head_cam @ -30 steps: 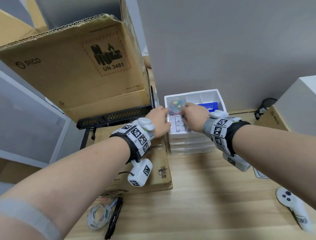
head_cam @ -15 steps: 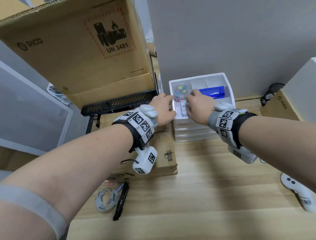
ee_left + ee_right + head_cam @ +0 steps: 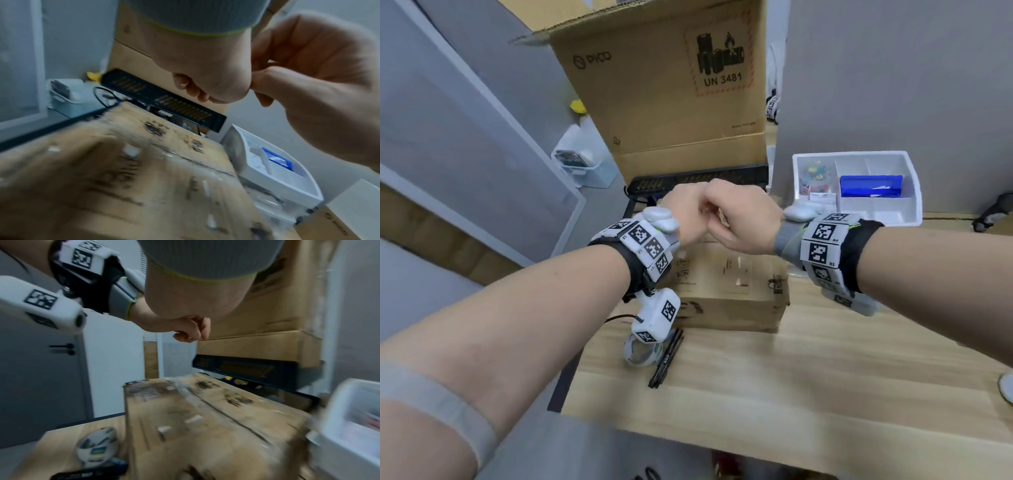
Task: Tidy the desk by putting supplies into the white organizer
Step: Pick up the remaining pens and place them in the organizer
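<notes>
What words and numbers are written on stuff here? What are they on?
"PICO": big cardboard box, upper left of its front.
"UN 3481": same box, under the battery-and-flame sign.
Small print on the low flat box: too blurred to read.
Labels in the white organizer: too small to read.

A big brown box [image 3: 671,85] stands at the back, with "PICO" and "UN 3481" printed on it. It sits on a black bar with slots [image 3: 698,180]. A flat brown box [image 3: 732,287] lies on the wooden desk [image 3: 791,387]. A grey wall [image 3: 893,68] stands behind.
</notes>
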### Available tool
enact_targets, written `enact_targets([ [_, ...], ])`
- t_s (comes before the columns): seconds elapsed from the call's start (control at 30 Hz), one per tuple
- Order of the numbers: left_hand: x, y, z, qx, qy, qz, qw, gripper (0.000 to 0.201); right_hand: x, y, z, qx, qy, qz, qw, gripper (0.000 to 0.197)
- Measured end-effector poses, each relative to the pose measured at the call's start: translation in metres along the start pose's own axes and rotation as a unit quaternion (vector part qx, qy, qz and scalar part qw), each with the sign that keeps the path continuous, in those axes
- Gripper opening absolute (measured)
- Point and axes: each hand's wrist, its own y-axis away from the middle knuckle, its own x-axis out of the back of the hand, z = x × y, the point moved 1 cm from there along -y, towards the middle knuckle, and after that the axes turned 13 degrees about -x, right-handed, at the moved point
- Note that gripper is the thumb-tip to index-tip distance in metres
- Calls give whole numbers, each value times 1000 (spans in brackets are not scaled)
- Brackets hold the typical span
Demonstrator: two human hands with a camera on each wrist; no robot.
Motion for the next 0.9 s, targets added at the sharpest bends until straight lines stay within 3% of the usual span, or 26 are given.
enact_targets([
  [0.1,15,43,-30,37,-42,-35,998,17,-26,0,-39,66,-12,-43,997,10],
  [0.17,17,81,-54,73,-16,-12,997,5,-51,5,-64,112,2,-85,990,9],
  [0.23,9,119,-77,108,1,11,994,3,-79,15,-81,141,15,-131,981,10],
  [0.33,-13,160,-104,149,0,-5,989,11,-123,36,-87,161,32,-226,960,7],
  [0.4,-31,183,-121,180,12,-35,983,13,-158,50,-85,162,45,-290,942,8],
  [0.5,-61,212,-138,214,34,-91,972,15,-197,74,-73,107,121,-396,904,13],
  [0.57,-86,234,-149,227,54,-136,963,22,-231,91,-62,57,150,-445,881,32],
  [0.63,-107,251,-153,236,65,-174,954,24,-252,106,-53,22,154,-455,877,55],
  [0.9,-165,275,-160,124,33,-186,974,46,-294,124,-41,-42,180,-409,894,66],
])
